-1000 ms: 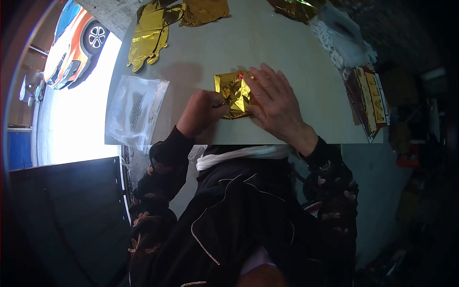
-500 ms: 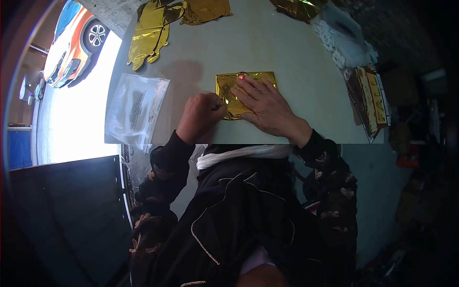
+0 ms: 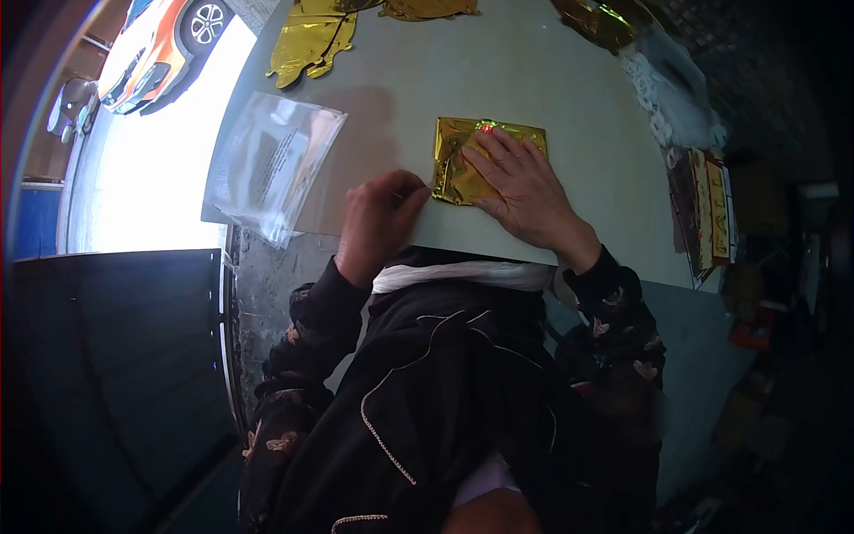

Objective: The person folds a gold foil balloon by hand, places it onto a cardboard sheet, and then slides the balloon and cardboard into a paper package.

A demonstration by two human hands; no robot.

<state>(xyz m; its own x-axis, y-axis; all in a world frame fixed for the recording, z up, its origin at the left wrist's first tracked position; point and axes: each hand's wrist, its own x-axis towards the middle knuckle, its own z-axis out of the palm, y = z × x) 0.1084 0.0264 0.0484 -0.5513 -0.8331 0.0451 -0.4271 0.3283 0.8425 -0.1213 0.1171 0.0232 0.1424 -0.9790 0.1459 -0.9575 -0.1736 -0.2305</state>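
On the pale table (image 3: 391, 98), the folded gold foil (image 3: 458, 165) lies beneath the right hand (image 3: 525, 191), which presses it flat with outspread fingers, and just beside the left hand (image 3: 381, 218), whose fingers are curled, though whether they pinch its corner I cannot tell. Left of the foil lies a clear plastic bag (image 3: 271, 165); beyond the foil, toward the far left, are gold sheets (image 3: 311, 44).

Pale table (image 3: 400, 67) bears gold packet (image 3: 452, 169), foil pieces (image 3: 311, 40), 1 clear bag (image 3: 276, 165).
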